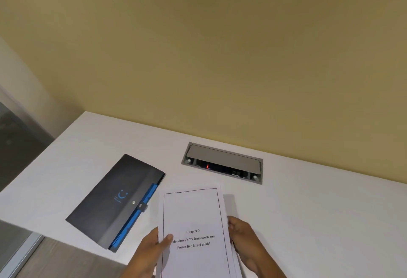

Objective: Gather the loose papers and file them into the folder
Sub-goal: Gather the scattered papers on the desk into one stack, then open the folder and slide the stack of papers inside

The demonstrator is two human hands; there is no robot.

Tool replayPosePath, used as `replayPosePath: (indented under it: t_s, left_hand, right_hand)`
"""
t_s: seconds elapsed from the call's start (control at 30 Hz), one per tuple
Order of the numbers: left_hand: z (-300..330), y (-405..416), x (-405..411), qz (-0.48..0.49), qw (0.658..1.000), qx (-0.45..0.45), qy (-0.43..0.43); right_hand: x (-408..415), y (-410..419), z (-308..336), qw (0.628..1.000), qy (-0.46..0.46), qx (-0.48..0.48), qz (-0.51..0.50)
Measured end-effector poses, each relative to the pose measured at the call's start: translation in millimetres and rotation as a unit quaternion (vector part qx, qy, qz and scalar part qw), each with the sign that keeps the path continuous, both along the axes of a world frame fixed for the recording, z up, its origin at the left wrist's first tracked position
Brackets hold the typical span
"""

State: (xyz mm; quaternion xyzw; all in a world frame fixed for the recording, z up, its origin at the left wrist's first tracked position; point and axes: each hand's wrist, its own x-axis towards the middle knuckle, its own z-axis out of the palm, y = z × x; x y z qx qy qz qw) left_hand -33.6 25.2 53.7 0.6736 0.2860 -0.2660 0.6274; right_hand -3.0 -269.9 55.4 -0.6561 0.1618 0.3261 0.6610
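While both hands grip the paper stack (193,229) by its long edges, square it before filing.
Over the white worktop (308,211), left hand (152,249) thumb on top, right hand (244,240) fingers (233,222) curled; black expanding folder (114,198) lies shut left of the fingers, so unclasp it first.

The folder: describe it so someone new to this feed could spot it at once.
On the white desk against the yellow wall, look left of the paper stack held in both hands. The folder lies flat and closed there, a dark grey wallet set at an angle. Its blue smile logo, snap button and bright blue inner edge set it apart from the grey socket hatch behind.
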Motion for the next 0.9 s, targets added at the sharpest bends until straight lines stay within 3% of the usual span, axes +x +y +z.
replayPosePath:
  t_s: [0.17, 0.33, 0.5, 0.6, 0.77, 0.9]
  left_hand:
    - [1, -14, 8, -0.004, 1.000, -0.002, 0.002]
    - [11, -32, 18, -0.024, 0.998, 0.051, -0.028]
    - [28, -65, 35, -0.008, 0.994, 0.082, -0.078]
    - [32, -80, 43, -0.011, 0.990, 0.059, -0.125]
    - [27, -88, 40, -0.003, 0.984, -0.003, -0.176]
    - [0, -85, 26, -0.033, 0.987, 0.015, -0.154]
  right_hand:
    - [-2, -8, 18, 0.999, 0.034, -0.003, 0.002]
    - [3, -14, 19, 0.994, 0.069, -0.004, -0.083]
    - [6, 5, 28, 0.981, -0.068, -0.136, -0.123]
    - [7, 14, 33, 0.962, -0.126, -0.154, -0.185]
    - [-8, 18, 34, 0.949, -0.150, -0.121, -0.251]
    - [-28, 13, 11, 0.952, -0.133, -0.143, -0.236]
